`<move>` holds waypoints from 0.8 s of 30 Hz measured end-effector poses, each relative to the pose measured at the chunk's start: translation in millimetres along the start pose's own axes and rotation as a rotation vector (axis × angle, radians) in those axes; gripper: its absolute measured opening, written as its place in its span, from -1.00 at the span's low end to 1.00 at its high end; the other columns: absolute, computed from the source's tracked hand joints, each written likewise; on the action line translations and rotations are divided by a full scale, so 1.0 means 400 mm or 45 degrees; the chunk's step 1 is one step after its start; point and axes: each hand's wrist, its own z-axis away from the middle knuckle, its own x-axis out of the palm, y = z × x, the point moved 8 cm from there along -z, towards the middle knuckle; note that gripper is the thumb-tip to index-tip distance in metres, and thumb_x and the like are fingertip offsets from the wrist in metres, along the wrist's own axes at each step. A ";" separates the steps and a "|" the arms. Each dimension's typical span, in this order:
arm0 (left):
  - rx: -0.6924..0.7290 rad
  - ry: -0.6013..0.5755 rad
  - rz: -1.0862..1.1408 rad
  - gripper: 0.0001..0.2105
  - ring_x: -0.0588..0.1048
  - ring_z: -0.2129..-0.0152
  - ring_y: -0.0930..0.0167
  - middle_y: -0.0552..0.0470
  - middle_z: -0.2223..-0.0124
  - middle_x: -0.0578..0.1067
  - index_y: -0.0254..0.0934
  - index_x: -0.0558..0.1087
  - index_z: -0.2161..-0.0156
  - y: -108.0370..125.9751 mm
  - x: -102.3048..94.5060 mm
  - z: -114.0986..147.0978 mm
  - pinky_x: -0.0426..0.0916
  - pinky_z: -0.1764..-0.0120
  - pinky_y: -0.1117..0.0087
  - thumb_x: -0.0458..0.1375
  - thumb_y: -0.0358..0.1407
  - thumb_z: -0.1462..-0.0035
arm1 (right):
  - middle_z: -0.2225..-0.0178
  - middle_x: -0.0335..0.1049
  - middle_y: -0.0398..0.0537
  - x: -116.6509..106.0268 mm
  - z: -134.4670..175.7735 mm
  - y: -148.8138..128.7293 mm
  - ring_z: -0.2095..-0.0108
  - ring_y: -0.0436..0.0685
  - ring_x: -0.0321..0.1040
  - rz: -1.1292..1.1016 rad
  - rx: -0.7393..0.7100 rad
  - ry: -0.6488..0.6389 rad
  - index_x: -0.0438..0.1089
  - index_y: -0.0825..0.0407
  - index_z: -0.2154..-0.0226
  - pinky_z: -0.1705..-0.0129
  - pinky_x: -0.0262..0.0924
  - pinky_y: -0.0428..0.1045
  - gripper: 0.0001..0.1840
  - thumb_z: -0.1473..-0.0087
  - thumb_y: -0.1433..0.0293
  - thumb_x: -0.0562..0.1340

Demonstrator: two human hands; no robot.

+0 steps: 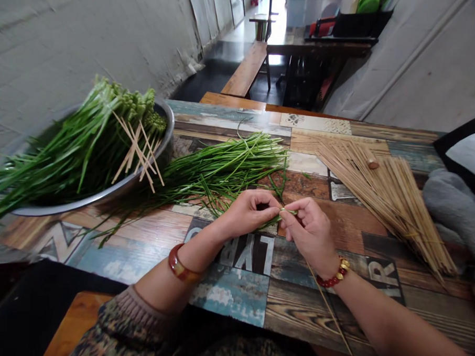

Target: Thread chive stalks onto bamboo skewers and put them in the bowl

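Observation:
My left hand (254, 213) and my right hand (308, 231) meet over the middle of the table, fingertips pinched together. Between them are a few garlic chives (289, 212), their pale ends at my right fingertips. A thin bamboo skewer (330, 310) slants from under my right hand toward the table's near edge; its upper end is hidden by the hand. Just beyond my left hand lies a loose pile of garlic chives (230, 164). To the left, a metal basin (167, 127) holds chives threaded on skewers (134, 150), their bare stick ends poking out.
A fan of bamboo skewers (394, 195) lies at the right of the patterned table (232, 293). Grey fabric (448, 208) is beside it at the right edge. A wooden bench (246, 68) and another table (322, 48) stand beyond. A white wall (90, 35) runs along the left.

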 end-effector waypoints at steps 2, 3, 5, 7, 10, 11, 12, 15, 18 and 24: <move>-0.002 -0.021 -0.009 -0.77 0.35 0.50 0.51 0.01 0.48 0.44 -0.40 0.46 0.51 0.002 0.006 0.000 0.22 0.39 0.50 0.12 -0.29 -0.09 | 0.60 0.33 -0.24 0.004 -0.004 0.002 0.73 -0.11 0.21 -0.040 0.024 -0.010 0.22 0.03 0.36 0.70 0.09 -0.17 -0.75 -0.04 0.22 0.25; -0.010 -0.019 -0.014 -0.77 0.35 0.51 0.51 0.02 0.49 0.43 -0.40 0.45 0.51 0.001 0.006 0.000 0.22 0.39 0.50 0.12 -0.29 -0.09 | 0.61 0.32 -0.25 0.006 -0.006 0.003 0.73 -0.11 0.21 -0.058 0.041 -0.026 0.22 0.03 0.37 0.71 0.09 -0.18 -0.74 -0.04 0.21 0.25; -0.034 -0.006 0.004 -0.78 0.34 0.51 0.52 0.04 0.48 0.41 -0.40 0.44 0.50 -0.002 0.002 0.001 0.21 0.40 0.51 0.12 -0.28 -0.08 | 0.60 0.33 -0.25 0.010 -0.009 0.000 0.71 -0.10 0.23 -0.104 0.078 -0.070 0.23 0.03 0.32 0.69 0.11 -0.18 -0.72 -0.04 0.18 0.24; -0.071 0.012 0.062 -0.78 0.32 0.52 0.54 0.05 0.47 0.40 -0.41 0.44 0.46 -0.008 -0.008 0.002 0.20 0.43 0.52 0.14 -0.25 -0.07 | 0.55 0.36 -0.22 0.010 -0.010 -0.008 0.67 -0.07 0.28 -0.166 0.102 -0.111 0.23 0.03 0.18 0.65 0.16 -0.16 -0.66 -0.08 0.15 0.20; -0.133 0.082 0.145 -0.77 0.30 0.55 0.56 0.06 0.47 0.40 -0.42 0.46 0.38 -0.020 -0.040 0.006 0.17 0.47 0.53 0.18 -0.22 -0.03 | 0.47 0.39 -0.15 0.002 -0.008 -0.025 0.61 -0.05 0.30 -0.203 0.094 -0.153 0.23 0.03 0.11 0.61 0.16 -0.14 -0.62 -0.16 0.11 0.08; -0.141 0.118 0.146 -0.76 0.31 0.54 0.55 0.05 0.45 0.42 -0.42 0.47 0.34 -0.022 -0.053 0.007 0.19 0.45 0.52 0.20 -0.21 -0.03 | 0.48 0.39 -0.14 0.001 -0.006 -0.028 0.61 -0.06 0.29 -0.162 0.086 -0.176 0.27 0.05 0.16 0.61 0.15 -0.14 -0.63 -0.17 0.10 0.06; -0.137 0.153 0.133 -0.75 0.34 0.51 0.53 0.02 0.41 0.44 -0.42 0.49 0.30 -0.022 -0.065 0.009 0.21 0.42 0.51 0.20 -0.22 -0.02 | 0.50 0.38 -0.13 0.003 -0.004 -0.030 0.62 -0.06 0.27 -0.093 0.078 -0.207 0.31 0.06 0.24 0.61 0.13 -0.14 -0.64 -0.18 0.11 0.05; -0.076 0.214 0.045 -0.78 0.39 0.39 0.48 -0.03 0.32 0.48 -0.39 0.53 0.28 -0.009 -0.088 0.010 0.26 0.30 0.47 0.19 -0.25 -0.04 | 0.61 0.30 -0.18 0.014 0.004 -0.037 0.65 -0.06 0.20 0.213 0.013 -0.280 0.37 0.06 0.42 0.60 0.09 -0.13 -0.69 -0.16 0.18 0.10; -0.023 0.209 -0.001 -0.80 0.38 0.39 0.48 -0.02 0.35 0.46 -0.39 0.52 0.39 0.006 -0.086 0.009 0.25 0.30 0.48 0.19 -0.24 -0.04 | 0.64 0.27 -0.19 0.018 0.010 -0.057 0.61 -0.04 0.20 0.440 -0.135 -0.233 0.37 0.05 0.50 0.55 0.07 -0.12 -0.72 -0.15 0.29 0.11; -0.155 0.005 0.047 -0.72 0.31 0.54 0.54 0.08 0.49 0.40 -0.40 0.45 0.35 -0.004 -0.038 0.007 0.19 0.41 0.50 0.07 -0.17 -0.14 | 0.50 0.42 -0.12 0.028 0.022 -0.086 0.47 0.01 0.34 0.512 -0.322 -0.196 0.40 0.04 0.40 0.39 0.18 -0.11 -0.77 -0.17 0.37 0.07</move>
